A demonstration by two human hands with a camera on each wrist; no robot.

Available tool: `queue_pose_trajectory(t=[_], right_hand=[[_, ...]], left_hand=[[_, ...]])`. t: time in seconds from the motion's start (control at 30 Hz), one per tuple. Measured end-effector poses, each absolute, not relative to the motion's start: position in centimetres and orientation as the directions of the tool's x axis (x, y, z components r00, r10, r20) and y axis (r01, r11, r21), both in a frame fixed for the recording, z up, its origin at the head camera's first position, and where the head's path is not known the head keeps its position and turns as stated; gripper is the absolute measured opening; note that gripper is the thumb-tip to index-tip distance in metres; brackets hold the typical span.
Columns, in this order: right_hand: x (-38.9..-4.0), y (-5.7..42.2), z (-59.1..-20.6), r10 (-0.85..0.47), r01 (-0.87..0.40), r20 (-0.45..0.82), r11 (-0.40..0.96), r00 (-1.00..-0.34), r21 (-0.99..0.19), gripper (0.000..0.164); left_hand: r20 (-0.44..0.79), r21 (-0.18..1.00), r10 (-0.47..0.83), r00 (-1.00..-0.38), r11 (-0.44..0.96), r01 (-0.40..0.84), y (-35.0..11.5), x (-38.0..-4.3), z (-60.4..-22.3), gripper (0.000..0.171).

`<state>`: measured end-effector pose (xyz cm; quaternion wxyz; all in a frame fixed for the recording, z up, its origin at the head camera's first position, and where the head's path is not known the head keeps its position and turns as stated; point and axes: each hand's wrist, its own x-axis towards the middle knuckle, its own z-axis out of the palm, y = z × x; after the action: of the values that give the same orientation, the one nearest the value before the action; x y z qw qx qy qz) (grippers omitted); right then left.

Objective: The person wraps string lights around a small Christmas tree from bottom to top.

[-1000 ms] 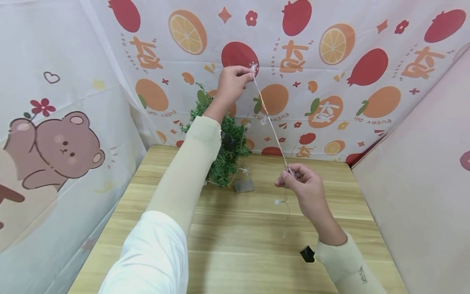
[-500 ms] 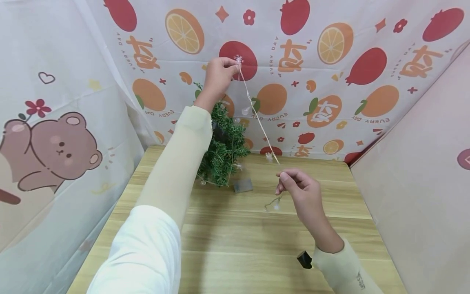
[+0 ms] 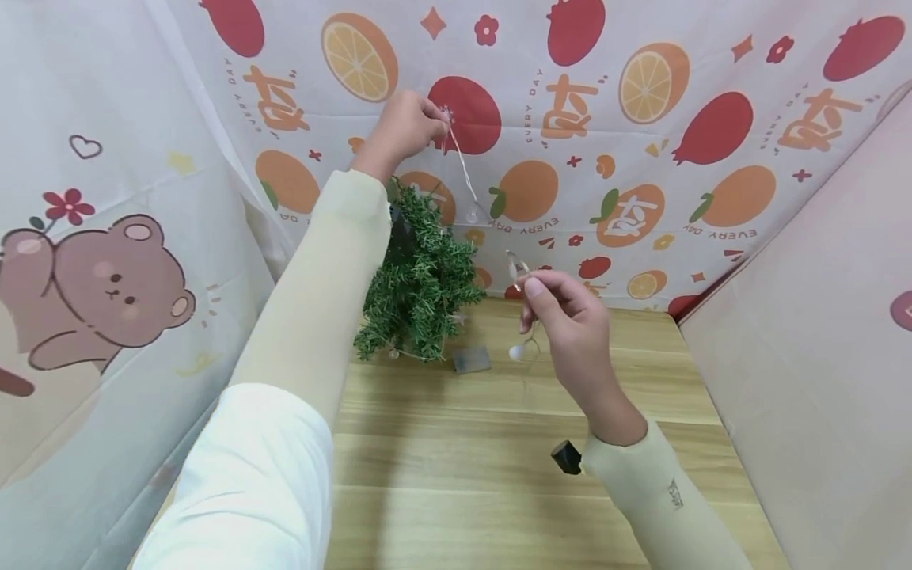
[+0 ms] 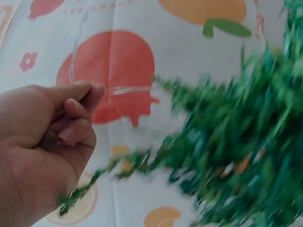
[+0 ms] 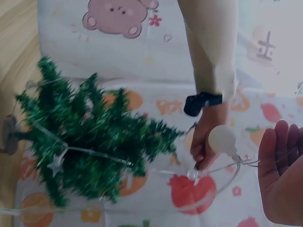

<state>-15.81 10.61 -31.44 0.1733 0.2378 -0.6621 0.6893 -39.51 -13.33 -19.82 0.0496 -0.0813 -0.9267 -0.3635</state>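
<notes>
My left hand point(image 3: 406, 131) is raised above the small green artificial Christmas tree point(image 3: 423, 277) and pinches a thin clear string of lights point(image 3: 465, 165) beside a snowflake-shaped bulb point(image 3: 446, 114). Lower and to the right, my right hand point(image 3: 573, 328) pinches another stretch of the same string between thumb and fingers. A white ball bulb point(image 5: 222, 139) hangs from that stretch, near the right fingers. In the right wrist view, part of the string lies across the tree's branches with a star-shaped bulb point(image 5: 56, 166) on it. The left forearm partly hides the tree in the head view.
The tree's round base point(image 5: 9, 135) stands on the wooden table point(image 3: 456, 491). A small grey translucent box point(image 3: 473, 359) lies right of the tree. Fruit-printed cloth point(image 3: 641, 158) hangs close behind, and a bear-printed cloth point(image 3: 121, 277) covers the left side.
My left hand has moved left with the snowflake end, toward the treetop. My right hand has risen and shifted slightly left. The string between them has gone from taut to slack.
</notes>
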Motion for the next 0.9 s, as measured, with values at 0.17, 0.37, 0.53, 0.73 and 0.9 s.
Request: queue_pose_trajectory(t=[0.17, 0.37, 0.53, 0.73, 0.9], right_hand=[[-15.7, 8.6, -30.3, -0.118, -0.594, 0.6, -0.088, -0.791, -0.8, 0.019], [-15.6, 6.2, -28.8, -0.157, -0.639, 0.647, -0.106, -0.746, -0.762, 0.019], [-15.6, 4.3, -27.6, -0.2, -0.639, 0.655, -0.147, -0.728, -0.755, 0.018], [-15.8, 1.8, -27.0, -0.269, -0.594, 0.613, -0.157, -0.743, -0.789, 0.017], [-15.9, -0.6, -27.2, -0.364, -0.544, 0.56, -0.156, -0.745, -0.825, 0.017]], left_hand=[[0.144, 0.613, 0.174, -0.974, 0.757, 0.225, -15.2, -39.9, -19.2, 0.033], [0.149, 0.71, 0.126, -0.981, 0.676, 0.194, -17.7, -40.4, -20.1, 0.033], [0.119, 0.866, 0.055, -0.991, 0.483, 0.131, -19.1, -40.8, -21.1, 0.032], [0.057, 0.961, 0.011, -0.998, 0.27, 0.058, -20.0, -40.6, -22.5, 0.028], [0.001, 0.991, -0.05, -0.999, 0.131, -0.006, -20.9, -40.2, -23.8, 0.027]])
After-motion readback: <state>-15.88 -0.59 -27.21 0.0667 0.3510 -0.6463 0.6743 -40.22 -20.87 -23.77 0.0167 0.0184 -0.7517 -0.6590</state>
